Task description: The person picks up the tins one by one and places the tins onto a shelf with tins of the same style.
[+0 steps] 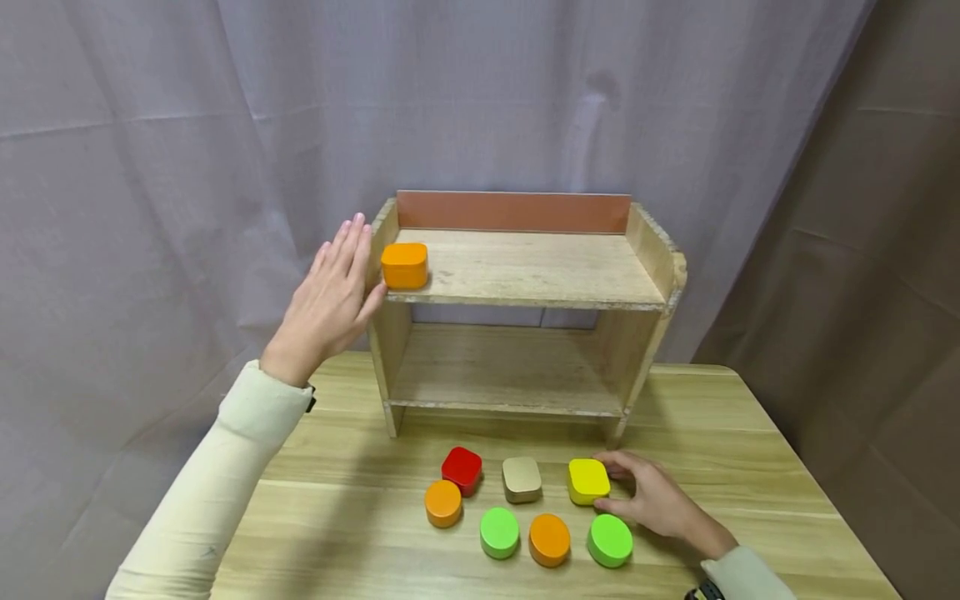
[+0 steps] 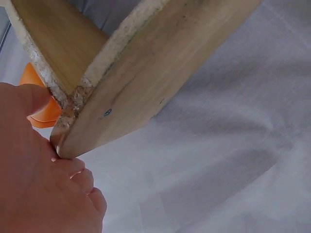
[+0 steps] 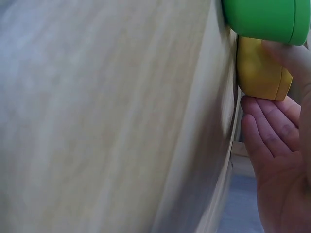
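My left hand (image 1: 330,292) lies against the left side panel of a small wooden shelf (image 1: 517,358), fingers straight and pointing up. Its thumb reaches the front edge beside an orange rounded-square box (image 1: 405,267) on the top board. In the left wrist view that orange box (image 2: 44,114) shows partly behind the thumb and board. Down on the table, my right hand (image 1: 660,500) holds a yellow rounded-square box (image 1: 588,482) between thumb and fingers from its right side. The right wrist view has the fingertips at one side of the yellow box (image 3: 262,73) and the thumb at the other.
Around the yellow box on the table (image 1: 315,525) sit a beige square box (image 1: 521,479), a red one (image 1: 462,471), two round orange boxes (image 1: 550,540) and two round green ones (image 1: 610,540). A grey curtain (image 1: 187,167) hangs behind the shelf.
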A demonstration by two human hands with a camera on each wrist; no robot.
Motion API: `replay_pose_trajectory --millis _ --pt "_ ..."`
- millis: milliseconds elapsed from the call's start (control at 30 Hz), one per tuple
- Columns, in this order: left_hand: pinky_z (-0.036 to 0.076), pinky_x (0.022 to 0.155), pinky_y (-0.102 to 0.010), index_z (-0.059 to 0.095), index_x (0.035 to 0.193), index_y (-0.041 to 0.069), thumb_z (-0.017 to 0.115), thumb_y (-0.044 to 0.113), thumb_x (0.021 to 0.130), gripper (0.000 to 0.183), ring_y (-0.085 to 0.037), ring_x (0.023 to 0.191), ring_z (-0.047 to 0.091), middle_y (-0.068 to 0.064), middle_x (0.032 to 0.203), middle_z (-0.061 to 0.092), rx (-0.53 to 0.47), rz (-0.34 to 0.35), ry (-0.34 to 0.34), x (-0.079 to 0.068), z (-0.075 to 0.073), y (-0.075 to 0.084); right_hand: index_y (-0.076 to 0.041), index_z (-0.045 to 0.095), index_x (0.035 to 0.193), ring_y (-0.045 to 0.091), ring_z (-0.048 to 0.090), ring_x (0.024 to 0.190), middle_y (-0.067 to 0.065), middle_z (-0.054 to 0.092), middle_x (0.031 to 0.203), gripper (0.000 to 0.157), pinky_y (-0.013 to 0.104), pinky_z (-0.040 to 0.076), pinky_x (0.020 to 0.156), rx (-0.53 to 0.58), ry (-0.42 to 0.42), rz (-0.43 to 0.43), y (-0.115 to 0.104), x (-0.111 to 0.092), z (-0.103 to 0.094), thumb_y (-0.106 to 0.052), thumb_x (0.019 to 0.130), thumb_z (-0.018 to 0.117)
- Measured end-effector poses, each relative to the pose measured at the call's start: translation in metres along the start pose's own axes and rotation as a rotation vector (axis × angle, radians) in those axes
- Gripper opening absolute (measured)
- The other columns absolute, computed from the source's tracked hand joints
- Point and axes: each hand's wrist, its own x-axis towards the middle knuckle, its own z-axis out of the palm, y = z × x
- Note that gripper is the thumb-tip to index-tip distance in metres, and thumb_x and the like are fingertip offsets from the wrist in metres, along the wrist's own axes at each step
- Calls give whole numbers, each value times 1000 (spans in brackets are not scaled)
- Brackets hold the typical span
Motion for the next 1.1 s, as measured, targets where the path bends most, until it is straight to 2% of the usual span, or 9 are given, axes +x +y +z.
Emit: replay_pose_trajectory --millis 333,500,667,900,1100 --pt "15 135 -57 5 169 0 44 36 111 79 -37 167 8 -16 179 1 -18 -6 -35 1 -1 -2 -12 67 131 7 70 108 3 75 125 57 32 62 94 -2 14 -4 -6 -1 -8 -35 84 91" --pt "15 135 -57 5 169 0 44 36 111 79 -37 167 9 -17 179 1 -21 -4 -27 -1 -1 -2 -7 66 130 10 71 106 8 75 123 56 37 63 94 32 11 -50 -16 2 -18 -26 83 91" --pt "18 134 -59 6 169 -1 45 35 111 79 -38 166 10 -17 179 3 -14 2 -22 0 -1 -3 -9 68 127 8 71 103 4 75 121 55 41 64 92 -1 55 -71 -28 7 -27 -25 81 93" --pt "16 135 -57 5 169 -1 44 35 111 79 -38 166 9 -18 179 2 -22 -8 -38 1 -1 -3 -10 69 124 5 71 99 0 76 116 53 34 64 88 -35 103 -144 -45 16 -41 -20 78 94" --pt "17 134 -58 7 169 -1 44 35 111 78 -38 166 10 -18 179 3 -31 -10 -37 1 0 -3 -11 70 122 3 71 95 -1 77 114 52 33 64 86 -35 99 -161 -67 24 -54 -21 77 95"
